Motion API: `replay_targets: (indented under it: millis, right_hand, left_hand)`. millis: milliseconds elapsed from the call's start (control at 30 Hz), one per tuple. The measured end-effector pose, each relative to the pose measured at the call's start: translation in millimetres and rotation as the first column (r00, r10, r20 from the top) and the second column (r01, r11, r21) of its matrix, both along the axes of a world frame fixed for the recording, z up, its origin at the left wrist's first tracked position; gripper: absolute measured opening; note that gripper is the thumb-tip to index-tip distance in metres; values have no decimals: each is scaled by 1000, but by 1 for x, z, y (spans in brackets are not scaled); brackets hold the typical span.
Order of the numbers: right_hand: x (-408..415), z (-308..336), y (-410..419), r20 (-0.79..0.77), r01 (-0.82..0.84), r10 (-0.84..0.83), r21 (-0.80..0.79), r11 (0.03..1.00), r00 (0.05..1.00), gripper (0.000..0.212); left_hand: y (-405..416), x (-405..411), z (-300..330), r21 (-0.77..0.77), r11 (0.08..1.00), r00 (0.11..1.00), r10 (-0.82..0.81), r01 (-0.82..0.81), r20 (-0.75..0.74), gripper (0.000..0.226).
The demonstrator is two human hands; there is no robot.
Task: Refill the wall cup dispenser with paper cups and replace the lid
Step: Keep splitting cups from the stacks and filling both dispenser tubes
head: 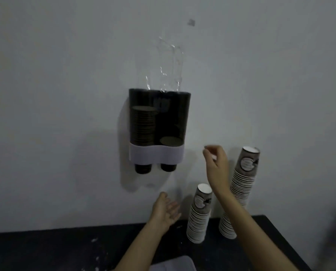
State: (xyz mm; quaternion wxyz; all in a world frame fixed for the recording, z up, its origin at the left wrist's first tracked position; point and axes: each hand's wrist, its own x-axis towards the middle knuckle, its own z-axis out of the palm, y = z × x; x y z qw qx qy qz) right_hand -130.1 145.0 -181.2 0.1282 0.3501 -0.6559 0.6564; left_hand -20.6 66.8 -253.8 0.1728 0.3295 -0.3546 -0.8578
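The wall cup dispenser (159, 122) has a dark see-through body and a white band. Its left tube holds a tall stack of cups (143, 126); the right tube shows only a low stack (170, 141). A clear plastic sleeve (171, 63) sticks up out of the open top. Two stacks of paper cups stand on the black table: a short stack (199, 214) and a taller stack (241, 184). My left hand (166, 211) is open, palm up, below the dispenser. My right hand (215, 156) is raised to the right of the dispenser, fingers curled with nothing visible in them.
The black table (45, 249) runs along the white wall, its right corner near the tall stack. A pale flat piece (173, 264), perhaps the lid, lies at the table's near edge between my forearms.
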Motion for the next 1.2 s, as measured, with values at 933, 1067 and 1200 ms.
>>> replay_targets:
  millis: [933,1067,1200]
  right_hand:
    - [-70,-173,3,425,-9,-105,258,966,899,58]
    - [-78,-129,11,400,-17,-60,185,983,915,61]
    - [-79,-93,33,314,-34,-71,318,947,947,61]
  left_hand:
    - [13,-116,-147,-763,570,937,-40,306,346,70]
    - [11,-113,-140,-804,421,900,-76,419,430,89]
    - [19,-96,-98,-832,555,994,92,-1,60,70]
